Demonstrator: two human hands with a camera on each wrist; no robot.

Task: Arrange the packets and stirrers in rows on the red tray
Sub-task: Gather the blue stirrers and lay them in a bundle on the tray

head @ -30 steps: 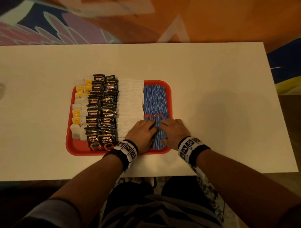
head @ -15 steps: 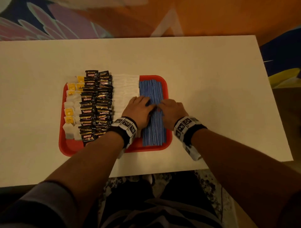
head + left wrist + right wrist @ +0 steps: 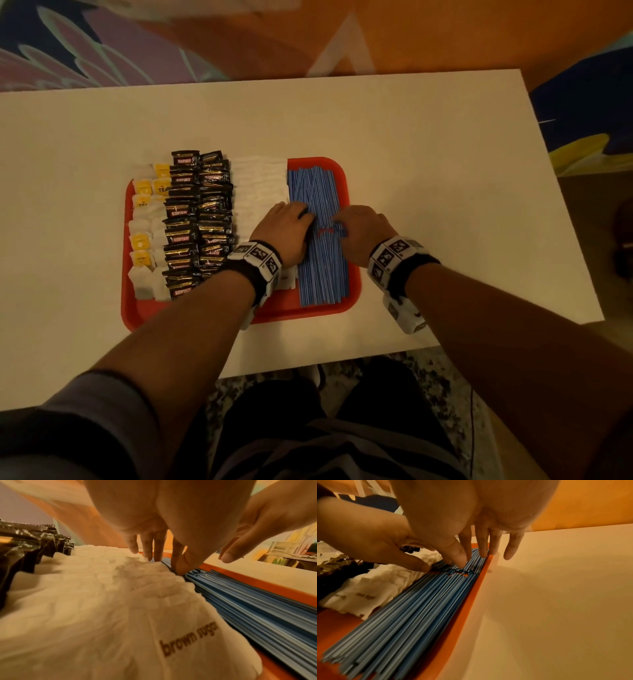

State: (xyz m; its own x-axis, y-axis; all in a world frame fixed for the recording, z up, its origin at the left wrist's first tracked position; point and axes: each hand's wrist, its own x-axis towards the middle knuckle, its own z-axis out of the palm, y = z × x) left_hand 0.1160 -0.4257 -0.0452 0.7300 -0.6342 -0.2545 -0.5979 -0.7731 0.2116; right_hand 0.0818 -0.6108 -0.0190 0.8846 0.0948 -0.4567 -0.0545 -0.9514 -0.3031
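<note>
On the red tray lie rows of tea bags, black coffee packets, white sugar packets and, at the right, blue stirrers. My left hand presses straight fingers on the left edge of the stirrers, beside the sugar packets. Opposite it, my right hand touches the stirrers with straight fingers near the tray's right rim. Between the hands a thin strip of red tray shows where two stirrer bundles meet end to end. Neither hand holds anything.
The tray sits on a white table, with bare tabletop to the right and behind it. The table's near edge is just below the tray. My forearms cross the tray's front rim and hide its near middle.
Both hands slid from the near end of the stirrers to their middle. They touched half a second ago and now stand slightly apart.
</note>
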